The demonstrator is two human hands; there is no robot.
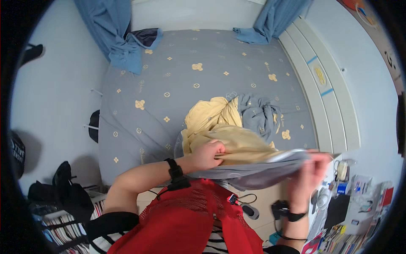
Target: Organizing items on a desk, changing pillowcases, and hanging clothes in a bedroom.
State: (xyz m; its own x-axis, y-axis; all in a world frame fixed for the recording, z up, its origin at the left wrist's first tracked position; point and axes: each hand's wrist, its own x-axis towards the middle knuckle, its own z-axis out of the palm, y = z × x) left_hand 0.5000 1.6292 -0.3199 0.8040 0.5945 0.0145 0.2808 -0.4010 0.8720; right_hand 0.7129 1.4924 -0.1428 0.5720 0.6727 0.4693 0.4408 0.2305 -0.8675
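A yellow and grey fabric cover (219, 111), probably a duvet cover, lies bunched at the near side of the bed and reaches up to my hands. My left hand (207, 155) is closed on its edge near the middle. At the right, my right hand (312, 171), blurred, grips the same edge, pulled taut between the two hands. Grey fabric (234, 171) hangs below the edge, in front of my red garment (177, 216). Under the bunched cover, the grey bedsheet (177, 85) with yellow bear prints is spread over the mattress.
Blue curtains (106, 28) hang at the far left corner and the far right. A white padded headboard (326, 85) lines the right side. Below it stands a cluttered white desk (352, 203). A bookshelf with black bags (73, 197) is at the lower left; a shoe (250, 211) lies on the floor.
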